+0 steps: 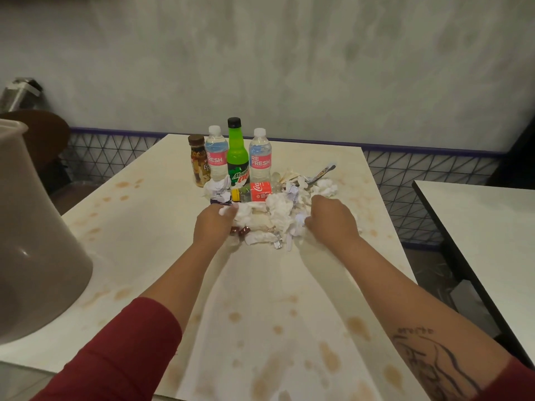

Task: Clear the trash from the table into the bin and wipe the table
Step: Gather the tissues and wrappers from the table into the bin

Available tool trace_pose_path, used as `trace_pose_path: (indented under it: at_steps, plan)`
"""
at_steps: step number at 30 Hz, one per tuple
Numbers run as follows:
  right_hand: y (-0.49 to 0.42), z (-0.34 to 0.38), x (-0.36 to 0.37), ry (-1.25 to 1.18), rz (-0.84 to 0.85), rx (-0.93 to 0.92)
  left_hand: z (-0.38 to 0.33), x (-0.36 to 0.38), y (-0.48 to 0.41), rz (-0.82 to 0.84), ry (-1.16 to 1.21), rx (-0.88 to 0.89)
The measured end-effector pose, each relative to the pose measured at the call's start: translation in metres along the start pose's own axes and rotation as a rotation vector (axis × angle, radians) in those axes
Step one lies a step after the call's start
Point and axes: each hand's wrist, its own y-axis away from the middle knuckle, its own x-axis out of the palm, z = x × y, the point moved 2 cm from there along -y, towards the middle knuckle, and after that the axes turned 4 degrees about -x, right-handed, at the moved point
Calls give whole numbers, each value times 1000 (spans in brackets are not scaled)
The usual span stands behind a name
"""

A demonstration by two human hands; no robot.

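While a beige bin (37,227) looms at the left edge of the view, its rim tilted toward the camera, a person in red sleeves reaches both arms across a pale table (139,244) blotched with brown stains (123,185). Four bottles stand upright in a row at the far middle of the tabletop: a brown drink bottle (199,162), a water bottle (216,157) with a pink label, a green soda bottle (238,153) with a black cap, and a second water bottle (260,157). Just in front of them a cola bottle (254,192) lies on its side, its long axis running left to right and its yellow cap pointing left, toward the bin's side. It touches the back of a heap of crumpled tissues (278,209) that spreads widest left to right in mid-table, with scraps of foil and wrappers mixed in. The left hand (212,224) grips the heap's left end, its fingers curled together around white tissue. The right hand (330,217) clamps the heap's right end, fingers bent down into the paper and their tips hidden. A printed wrapper (324,172) pokes out behind the heap, angled up to the right. A second table (492,227) stands apart at far right.
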Motion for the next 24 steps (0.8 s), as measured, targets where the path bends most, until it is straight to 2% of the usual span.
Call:
trace_pose_path:
  at_steps: [3,8,11,15,21,24]
  plan:
    - [-3,4,-8,-30,-51,-13,1,0,3,124,-118,-28]
    - [-4,1,-1,15,95,72,10,3,8,252,-403,4]
    - [0,-7,8,34,160,138,14,6,8,254,-349,-1]
    - [3,-14,13,116,283,173,8,3,9,162,-226,-11]
    - [5,-25,15,236,613,191,4,1,6,70,-164,50]
    - [6,-30,17,234,626,173,5,2,5,104,-135,104]
